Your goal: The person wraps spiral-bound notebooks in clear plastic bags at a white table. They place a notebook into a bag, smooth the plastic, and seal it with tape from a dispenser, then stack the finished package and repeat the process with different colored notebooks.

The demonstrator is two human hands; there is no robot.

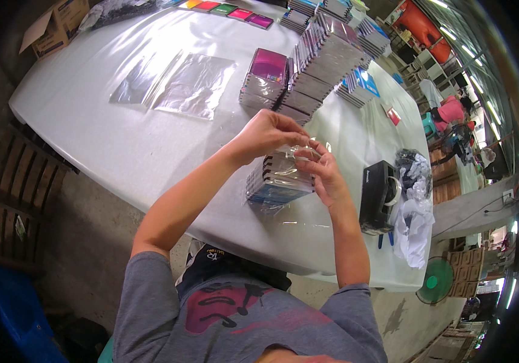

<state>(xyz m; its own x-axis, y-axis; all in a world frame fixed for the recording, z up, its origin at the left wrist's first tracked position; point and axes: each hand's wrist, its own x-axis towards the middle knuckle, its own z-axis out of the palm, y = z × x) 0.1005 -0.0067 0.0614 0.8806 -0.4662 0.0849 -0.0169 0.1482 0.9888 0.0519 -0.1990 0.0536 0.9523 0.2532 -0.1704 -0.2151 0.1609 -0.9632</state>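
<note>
In front of me on the table stands a stack of spiral-bound notebooks [279, 189], wrapped in a clear plastic bag [292, 160]. At the top of the stack my left hand [269, 135] pinches the gathered film from the left, with its fingers closed. My right hand [325, 174] comes in from the right side, its fingers bent round the same film at the stack's upper edge. The two hands' fingertips nearly meet there. Beyond them rise a tall stack of notebooks [326, 63] and a shorter one with a magenta cover [268, 65].
Flat clear plastic bags [194, 85] lie left of the stacks on the white-covered table [96, 115]. A black tape dispenser [373, 202] stands at the right, beside crumpled plastic [412, 212]. Colourful notebooks [225, 9] and a cardboard box [59, 27] are at the far side.
</note>
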